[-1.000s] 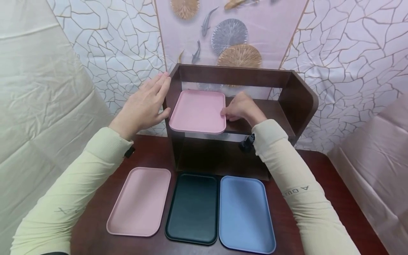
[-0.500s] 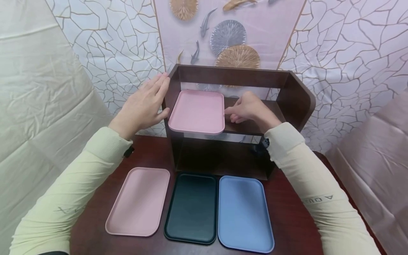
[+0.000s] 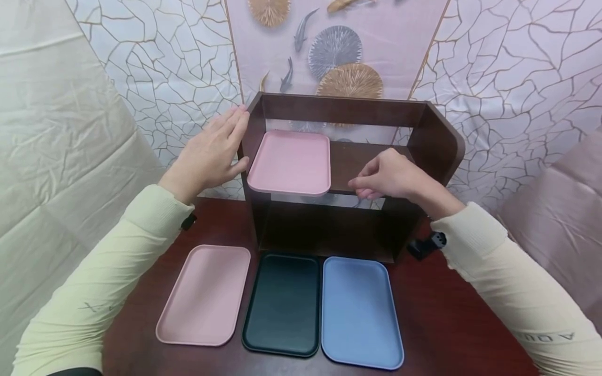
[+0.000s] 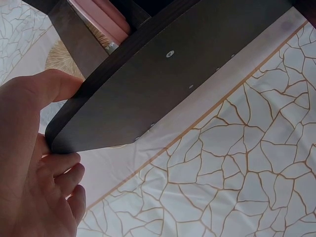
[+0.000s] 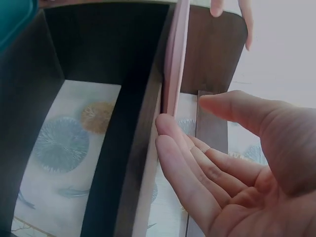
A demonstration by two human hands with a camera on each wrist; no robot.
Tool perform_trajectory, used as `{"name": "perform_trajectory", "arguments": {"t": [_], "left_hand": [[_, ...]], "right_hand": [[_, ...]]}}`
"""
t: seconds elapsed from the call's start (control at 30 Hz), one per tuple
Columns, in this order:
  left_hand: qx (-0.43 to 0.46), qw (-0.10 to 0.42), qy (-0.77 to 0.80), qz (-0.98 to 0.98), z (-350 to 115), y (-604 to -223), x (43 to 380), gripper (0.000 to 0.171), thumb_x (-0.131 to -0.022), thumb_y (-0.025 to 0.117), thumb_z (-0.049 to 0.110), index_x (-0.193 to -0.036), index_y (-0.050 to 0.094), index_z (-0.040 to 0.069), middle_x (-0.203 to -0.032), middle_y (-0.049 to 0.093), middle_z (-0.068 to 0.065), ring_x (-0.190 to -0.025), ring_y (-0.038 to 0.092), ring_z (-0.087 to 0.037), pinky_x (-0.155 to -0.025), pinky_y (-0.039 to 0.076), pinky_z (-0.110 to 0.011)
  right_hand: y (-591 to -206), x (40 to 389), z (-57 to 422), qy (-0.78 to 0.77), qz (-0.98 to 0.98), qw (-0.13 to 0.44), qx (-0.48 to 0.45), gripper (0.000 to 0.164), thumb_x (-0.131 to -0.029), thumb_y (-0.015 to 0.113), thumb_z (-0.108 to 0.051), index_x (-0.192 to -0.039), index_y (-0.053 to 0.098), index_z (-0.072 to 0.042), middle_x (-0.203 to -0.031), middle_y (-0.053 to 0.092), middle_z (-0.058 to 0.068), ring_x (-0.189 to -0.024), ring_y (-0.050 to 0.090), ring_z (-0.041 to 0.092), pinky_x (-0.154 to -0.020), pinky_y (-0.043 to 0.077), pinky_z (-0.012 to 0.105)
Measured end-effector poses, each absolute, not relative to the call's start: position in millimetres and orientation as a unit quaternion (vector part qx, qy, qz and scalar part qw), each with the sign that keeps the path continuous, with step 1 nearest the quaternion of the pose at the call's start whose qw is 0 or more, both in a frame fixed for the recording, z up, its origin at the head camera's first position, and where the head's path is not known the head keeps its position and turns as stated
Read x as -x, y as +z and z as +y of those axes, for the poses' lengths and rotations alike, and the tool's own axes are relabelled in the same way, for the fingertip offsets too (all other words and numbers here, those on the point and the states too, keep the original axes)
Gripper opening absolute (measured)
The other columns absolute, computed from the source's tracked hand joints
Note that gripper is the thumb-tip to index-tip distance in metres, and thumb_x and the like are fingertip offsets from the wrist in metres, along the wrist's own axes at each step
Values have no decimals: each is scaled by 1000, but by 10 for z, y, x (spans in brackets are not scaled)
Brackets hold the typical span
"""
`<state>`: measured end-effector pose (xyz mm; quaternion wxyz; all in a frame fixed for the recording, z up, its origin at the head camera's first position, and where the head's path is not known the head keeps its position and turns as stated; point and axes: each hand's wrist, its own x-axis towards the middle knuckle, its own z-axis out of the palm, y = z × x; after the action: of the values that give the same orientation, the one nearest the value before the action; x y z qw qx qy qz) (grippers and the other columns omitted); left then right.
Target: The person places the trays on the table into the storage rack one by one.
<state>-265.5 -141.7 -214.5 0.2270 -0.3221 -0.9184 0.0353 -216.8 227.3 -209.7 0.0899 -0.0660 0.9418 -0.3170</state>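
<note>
A pink tray lies on the upper board of a dark brown shelf unit, at its left end, with its front edge jutting out. My left hand rests against the unit's left side panel. Its fingers lie fairly straight along the top edge, and its thumb touches the front edge. To the right of the tray, my right hand hovers in front of the upper board, holding nothing. In the right wrist view, its fingers are loosely bent and the thumb is apart from them.
On the reddish-brown table, before the unit, lie a second pink tray, a dark green tray and a blue tray in a row. A patterned cloth hangs behind the unit.
My right hand has let go of the pink tray's right edge and drawn back to the right and toward me. The tray and my left hand have stayed in place.
</note>
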Motion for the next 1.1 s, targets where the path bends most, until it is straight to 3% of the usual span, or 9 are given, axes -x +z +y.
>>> {"name": "perform_trajectory", "arguments": {"t": [0.27,0.77,1.1], "left_hand": [[324,227,34,-918,-1413,-2143,2654,80,-101,59,26,-162,24,-11,-172,26,-27,-162,25,-41,-135,23,-52],[328,224,27,-917,-1418,-2146,2675,81,-100,59,28,-162,23,-11,-172,26,-27,-162,24,-41,-136,22,-52],[331,225,20,-916,-1425,-2151,2671,81,-100,59,26,-162,23,-11,-172,26,-26,-163,24,-41,-136,21,-50]], "right_hand": [[-2237,1853,2395,-314,939,112,86,28,-96,78,-28,-109,81,-4,-88,81,8,-76,77,12,-75,66,23],[-2854,1472,2748,-332,929,139,92,20,-96,75,-19,-104,79,0,-92,82,5,-80,76,12,-72,66,27],[-3356,1302,2851,-303,942,129,64,13,-92,80,-16,-97,79,-3,-80,77,5,-73,71,16,-68,66,33]]}}
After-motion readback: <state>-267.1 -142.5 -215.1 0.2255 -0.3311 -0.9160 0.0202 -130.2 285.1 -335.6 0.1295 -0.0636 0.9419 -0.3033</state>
